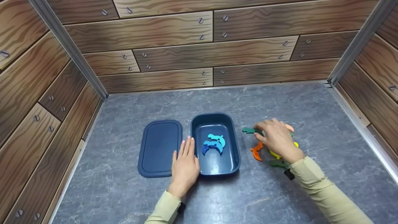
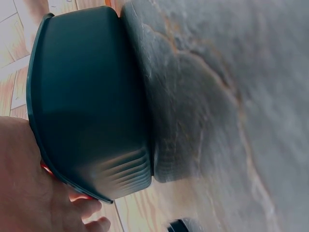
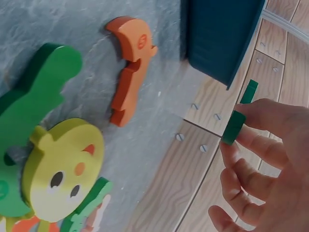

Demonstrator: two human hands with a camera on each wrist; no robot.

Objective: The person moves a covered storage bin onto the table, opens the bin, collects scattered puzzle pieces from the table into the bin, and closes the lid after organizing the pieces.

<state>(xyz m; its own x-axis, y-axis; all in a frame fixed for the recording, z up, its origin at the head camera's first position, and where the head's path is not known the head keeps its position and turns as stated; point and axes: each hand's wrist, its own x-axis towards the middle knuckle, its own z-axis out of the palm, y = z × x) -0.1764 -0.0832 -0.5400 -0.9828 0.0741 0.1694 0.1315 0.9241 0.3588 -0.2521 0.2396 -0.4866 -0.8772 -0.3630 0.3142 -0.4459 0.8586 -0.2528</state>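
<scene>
My left hand (image 1: 185, 166) lies with straight fingers along the left side of a dark blue plastic box (image 1: 237, 152). Light blue puzzle pieces (image 1: 221, 140) and a darker blue part (image 1: 205, 150) lie inside it. To the right of the box, my right hand (image 1: 278, 140) pinches a green puzzle piece (image 3: 233, 127) between thumb and fingers. In the right wrist view that piece is held up off the tabletop. Below the right hand lie an orange piece (image 3: 133, 72), a yellow piece with an animal face (image 3: 63, 169) and a larger green piece (image 3: 29, 96).
A flat dark blue lid (image 1: 160, 147) rests left of the box, beside my left hand. The grey marbled tabletop (image 1: 124, 199) is bounded by wood-patterned walls (image 1: 174, 62) at the back and both sides. A peach-coloured piece (image 1: 289, 128) shows behind the right hand.
</scene>
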